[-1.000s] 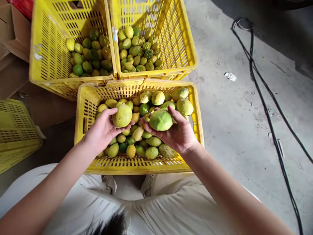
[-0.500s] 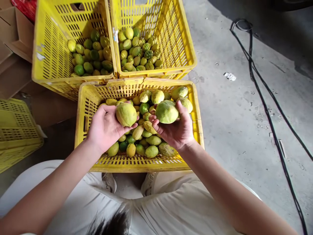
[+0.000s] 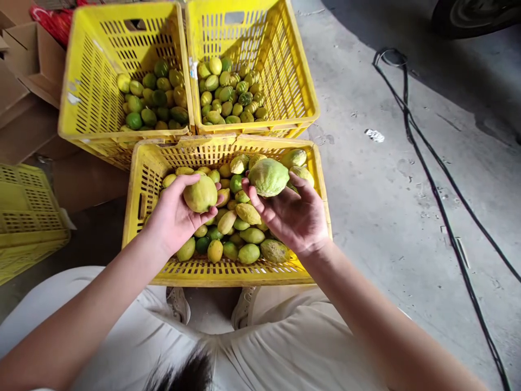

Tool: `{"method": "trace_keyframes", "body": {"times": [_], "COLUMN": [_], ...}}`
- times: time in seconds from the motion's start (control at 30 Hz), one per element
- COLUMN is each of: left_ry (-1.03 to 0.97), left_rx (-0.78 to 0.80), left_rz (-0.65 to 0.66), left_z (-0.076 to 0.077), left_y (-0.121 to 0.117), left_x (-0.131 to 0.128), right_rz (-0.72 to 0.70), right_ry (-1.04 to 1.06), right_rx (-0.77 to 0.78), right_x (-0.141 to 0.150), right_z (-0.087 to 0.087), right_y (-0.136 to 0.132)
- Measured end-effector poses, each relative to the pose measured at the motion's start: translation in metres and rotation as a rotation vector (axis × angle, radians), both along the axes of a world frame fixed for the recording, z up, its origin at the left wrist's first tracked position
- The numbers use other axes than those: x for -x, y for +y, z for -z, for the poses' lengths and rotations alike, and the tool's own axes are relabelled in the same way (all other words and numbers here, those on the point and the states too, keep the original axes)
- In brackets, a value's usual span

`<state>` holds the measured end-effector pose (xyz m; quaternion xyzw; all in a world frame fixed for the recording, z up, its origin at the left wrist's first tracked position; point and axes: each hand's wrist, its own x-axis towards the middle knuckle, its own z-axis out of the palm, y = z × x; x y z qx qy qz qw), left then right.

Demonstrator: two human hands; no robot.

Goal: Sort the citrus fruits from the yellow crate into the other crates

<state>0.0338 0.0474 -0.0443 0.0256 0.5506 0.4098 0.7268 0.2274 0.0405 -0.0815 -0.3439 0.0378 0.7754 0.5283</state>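
Note:
My left hand [image 3: 175,212] holds a round yellow-green lemon [image 3: 201,194], fingers and thumb curled about its sides. In my right hand [image 3: 295,214] a larger, paler green lemon [image 3: 268,177] with wrinkled skin rests on the fingers, the thumb near its right side. Both hands are over the low yellow crate [image 3: 228,279] in front of my knees. Inside that crate lie many lemons, from green to yellow, some blotched, such as a brown-marked one [image 3: 275,251] near the front. Bigger pale ones [image 3: 293,158] sit at its back right, partly behind my right hand.
Two deeper yellow crates, one at the back left [image 3: 122,130] and one at the back right [image 3: 260,124], hold smaller green and yellow fruit. Cardboard boxes [image 3: 24,81] and another yellow crate [image 3: 30,217] are on the left. A black cable [image 3: 439,203] crosses the concrete floor; a tyre [image 3: 468,19] shows top right.
The lemon in my right hand has turned and now lies higher on my fingers, with more of the palm showing. My left hand has tilted its lemon slightly. The view has shifted a little.

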Motion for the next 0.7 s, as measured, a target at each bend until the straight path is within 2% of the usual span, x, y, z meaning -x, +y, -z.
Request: {"method": "trace_keyframes", "body": {"times": [0.17,0.43,0.57,0.7], "left_ry": [-0.059,-0.014,-0.003,-0.052], "left_rx": [0.048,-0.060,-0.089,-0.012], "left_rz": [-0.085,0.005,0.000,-0.063], "left_z": [-0.003,-0.003,-0.001,-0.003], "left_y": [0.002,-0.003,-0.003,0.000], "left_x": [-0.002,-0.005,0.000,0.000], "right_rz": [0.024,-0.127,-0.142,-0.140], "right_ry": [-0.061,-0.108,-0.034,0.023], "right_rx": [0.024,0.074,0.050,0.046], "right_x": [0.004,0.001,0.005,0.011], "right_z": [-0.013,0.008,0.003,-0.001], "right_y": [-0.001,0.002,0.001,0.000]}}
